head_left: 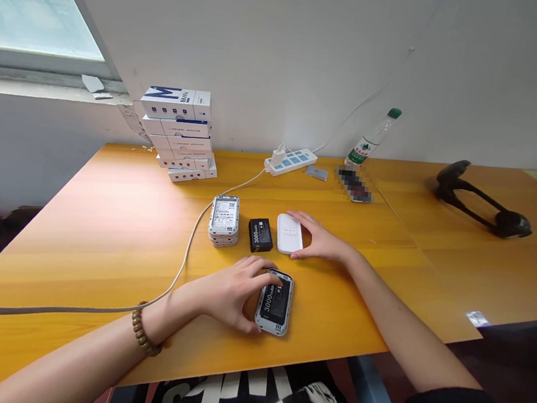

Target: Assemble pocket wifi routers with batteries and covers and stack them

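My left hand (241, 287) grips a pocket Wi-Fi router (272, 330) near the table's front edge. Its back is uncovered, and a black 3000mAh battery (275, 307) lies in its bay under my index finger. Farther back, my right hand (322, 239) has its thumb and fingers around the right side of a white back cover (289, 234), flat on the table. Just left of that cover is a black battery block (260, 235), also marked 3000mAh. A stack of uncovered routers (224, 217) stands beside it, the top one showing a printed label.
White boxes (175, 135) are piled at the back left. A white cable (188, 251) crosses the table from a power strip (296, 161). A water bottle (372, 138), a blurred phone (355, 184) and a black stand-like object (482, 203) are farther right.
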Tool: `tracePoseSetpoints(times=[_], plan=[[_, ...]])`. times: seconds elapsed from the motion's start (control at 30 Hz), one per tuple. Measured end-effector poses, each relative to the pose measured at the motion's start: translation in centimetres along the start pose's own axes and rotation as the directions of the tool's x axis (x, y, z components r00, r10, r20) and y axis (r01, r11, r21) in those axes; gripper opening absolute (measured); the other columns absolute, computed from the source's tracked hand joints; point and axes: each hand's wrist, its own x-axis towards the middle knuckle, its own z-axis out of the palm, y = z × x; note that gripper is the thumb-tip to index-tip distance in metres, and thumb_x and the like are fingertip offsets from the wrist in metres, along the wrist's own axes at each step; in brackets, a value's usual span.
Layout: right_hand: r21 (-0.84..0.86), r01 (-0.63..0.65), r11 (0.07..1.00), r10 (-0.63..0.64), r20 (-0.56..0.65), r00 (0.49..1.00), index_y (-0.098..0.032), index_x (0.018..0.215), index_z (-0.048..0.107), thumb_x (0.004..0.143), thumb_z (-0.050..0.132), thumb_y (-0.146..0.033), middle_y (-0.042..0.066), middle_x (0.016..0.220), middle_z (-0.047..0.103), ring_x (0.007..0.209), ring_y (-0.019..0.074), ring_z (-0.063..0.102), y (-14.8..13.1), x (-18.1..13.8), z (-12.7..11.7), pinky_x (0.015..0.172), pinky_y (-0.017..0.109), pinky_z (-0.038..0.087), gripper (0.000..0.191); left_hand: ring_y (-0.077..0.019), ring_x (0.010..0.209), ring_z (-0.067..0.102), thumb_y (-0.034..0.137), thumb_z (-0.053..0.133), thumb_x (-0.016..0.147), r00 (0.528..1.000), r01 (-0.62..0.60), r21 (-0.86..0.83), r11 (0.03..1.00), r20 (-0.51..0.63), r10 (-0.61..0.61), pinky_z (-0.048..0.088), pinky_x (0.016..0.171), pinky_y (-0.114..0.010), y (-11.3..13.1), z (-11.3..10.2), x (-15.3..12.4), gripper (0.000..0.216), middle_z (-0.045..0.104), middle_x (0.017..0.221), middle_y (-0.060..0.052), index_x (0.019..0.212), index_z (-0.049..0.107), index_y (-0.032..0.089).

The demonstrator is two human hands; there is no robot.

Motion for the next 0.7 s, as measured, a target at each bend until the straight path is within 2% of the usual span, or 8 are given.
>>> tracePoseSetpoints(times=[0.13,0.2,0.27,0.33,0.37,0.43,0.53,0.7], plan=[[0.036,-0.014,0.999,0.014,0.004,1.0,-0.036,0.167,0.036,0.066,0.098,-0.049,0.012,0.177,0.029,0.166,0.0412,0.019,0.2,0.1,0.1,0.133,0.062,0.019,0.119,-0.0396,0.135,0.055,0.041,0.094,0.066,1.0,0.016,-0.026,1.0,0.011,-0.015,0.049,0.117,-0.057,0.1,-0.1,0.1,0.094,0.053,0.148,-0.016,0.148,0.051,0.026],[0.085,0.003,0.996,0.0,-0.041,0.999,-0.034,0.163,0.041,0.07,0.095,-0.049,0.013,0.175,0.031,0.164,0.0395,0.027,-0.2,0.1,0.1,0.132,0.06,0.024,0.109,-0.0394,0.135,0.054,0.041,0.094,0.066,1.0,0.015,-0.031,0.999,0.003,-0.015,0.049,0.117,-0.057,0.0,0.0,0.1,0.095,0.055,0.147,-0.016,0.148,0.048,0.025],[0.111,0.06,0.992,-0.042,-0.159,0.986,-0.03,0.151,0.053,0.079,0.088,-0.047,0.014,0.165,0.044,0.156,0.037,0.041,-1.1,-0.1,0.1,0.127,0.057,0.033,0.081,-0.0391,0.133,0.056,0.043,0.096,0.064,0.999,0.026,-0.032,0.999,-0.026,-0.027,0.05,0.115,-0.057,-0.2,0.3,0.2,0.093,0.057,0.142,-0.017,0.141,0.048,0.022],[0.096,0.131,0.987,-0.103,-0.255,0.962,-0.024,0.126,0.066,0.09,0.076,-0.042,0.013,0.139,0.063,0.136,0.0328,0.059,-2.8,-0.7,0.1,0.116,0.052,0.045,0.041,-0.0398,0.13,0.057,0.047,0.098,0.061,0.995,0.055,-0.028,0.998,-0.077,-0.057,0.052,0.111,-0.057,-0.6,0.8,0.2,0.087,0.059,0.138,-0.018,0.129,0.05,0.02],[0.085,0.155,0.984,-0.13,-0.244,0.961,-0.023,0.112,0.068,0.094,0.071,-0.038,0.011,0.122,0.069,0.121,0.0297,0.066,-3.9,-1.2,0.1,0.108,0.048,0.05,0.024,-0.0402,0.13,0.058,0.049,0.098,0.06,0.992,0.072,-0.026,0.997,-0.104,-0.074,0.053,0.109,-0.057,-0.8,1.1,0.3,0.084,0.059,0.137,-0.019,0.123,0.05,0.02],[0.084,0.155,0.984,-0.151,-0.054,0.987,-0.022,0.093,0.068,0.097,0.064,-0.031,0.006,0.094,0.072,0.092,0.0232,0.068,-6.1,-2.2,0.4,0.088,0.037,0.054,0.011,-0.0408,0.128,0.058,0.054,0.097,0.06,0.985,0.1,-0.021,0.995,-0.14,-0.102,0.055,0.107,-0.058,-1.0,1.5,0.3,0.079,0.059,0.135,-0.019,0.114,0.049,0.021],[0.027,0.11,0.994,-0.113,0.264,0.958,-0.02,0.09,0.069,0.094,0.061,-0.019,0.004,0.087,0.072,0.075,0.0184,0.063,-8.5,-3.4,1.4,0.07,0.03,0.048,0.009,-0.0409,0.124,0.06,0.059,0.097,0.059,0.979,0.13,-0.004,0.992,-0.157,-0.129,0.056,0.103,-0.059,-1.1,1.8,0.4,0.078,0.061,0.129,-0.018,0.107,0.048,0.022],[-0.083,0.016,0.996,0.012,0.319,0.948,-0.018,0.102,0.067,0.091,0.058,-0.011,0.004,0.088,0.072,0.073,0.0177,0.062,-9.4,-3.7,2.7,0.066,0.028,0.042,0.017,-0.0403,0.12,0.061,0.059,0.099,0.057,0.976,0.157,0.018,0.987,-0.158,-0.152,0.057,0.099,-0.057,-0.6,1.7,0.6,0.08,0.061,0.127,-0.018,0.103,0.046,0.022]])
